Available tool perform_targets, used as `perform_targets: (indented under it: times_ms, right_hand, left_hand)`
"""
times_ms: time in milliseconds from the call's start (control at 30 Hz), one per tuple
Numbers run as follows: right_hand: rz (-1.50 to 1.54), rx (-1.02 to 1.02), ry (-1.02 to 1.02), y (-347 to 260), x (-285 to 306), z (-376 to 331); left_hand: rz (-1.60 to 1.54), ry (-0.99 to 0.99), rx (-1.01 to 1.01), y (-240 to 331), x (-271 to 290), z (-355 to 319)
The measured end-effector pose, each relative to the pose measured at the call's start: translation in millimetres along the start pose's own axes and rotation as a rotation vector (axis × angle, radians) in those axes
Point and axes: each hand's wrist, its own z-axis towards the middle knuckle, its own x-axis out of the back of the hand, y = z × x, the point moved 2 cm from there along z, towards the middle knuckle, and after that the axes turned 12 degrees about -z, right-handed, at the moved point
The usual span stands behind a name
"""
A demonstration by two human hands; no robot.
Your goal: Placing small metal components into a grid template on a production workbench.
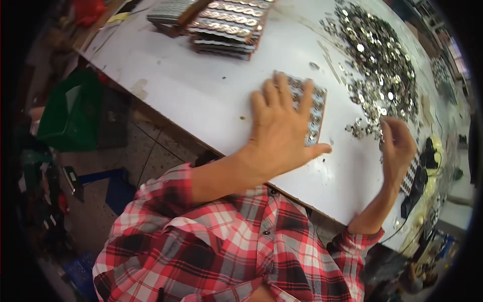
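My left hand (279,121) lies flat with fingers spread over a small rectangular board (318,113). Rows of small round metal parts sit on that board, which has a brownish edge; much of it is hidden under the palm and fingers. At the near-left fringe of a large heap of shiny loose metal pieces (385,60), my right hand (399,143) is closed, its fingers curled and drawn together. What those fingers hold, if anything, is too small and hidden to make out. A few loose pieces (358,128) lie just left of the right hand.
A stack of similar boards (229,22) stands at the far left of the white table (196,95), beside thin grey sheets (168,12). Below the table's left edge is a green bin (73,113). A black object (415,196) with a cable lies at the right.
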Motion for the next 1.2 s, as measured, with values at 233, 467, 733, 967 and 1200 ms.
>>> perform_targets:
  times_ms: [233,467,733,967,1200]
  right_hand:
    - [-0.689,-0.412,0.052,122.3,103.9,-11.7]
    - [-0.642,-0.440,0.015,143.6,108.5,-24.9]
    - [-0.573,-0.478,0.067,80.8,75.1,-4.4]
    - [-0.661,-0.626,-0.049,84.7,76.7,-15.8]
    - [-0.589,-0.481,0.257,81.9,90.1,-15.5]
  left_hand:
    - [0.006,-0.105,-0.095,13.5,-11.0,18.3]
    - [-0.207,0.265,-0.281,-1.8,38.0,41.4]
    - [0.254,0.312,0.013,-108.8,118.2,130.2]
    - [0.373,0.299,-0.116,-91.6,78.3,135.6]
    - [-0.042,0.176,-0.564,-10.3,25.1,85.8]
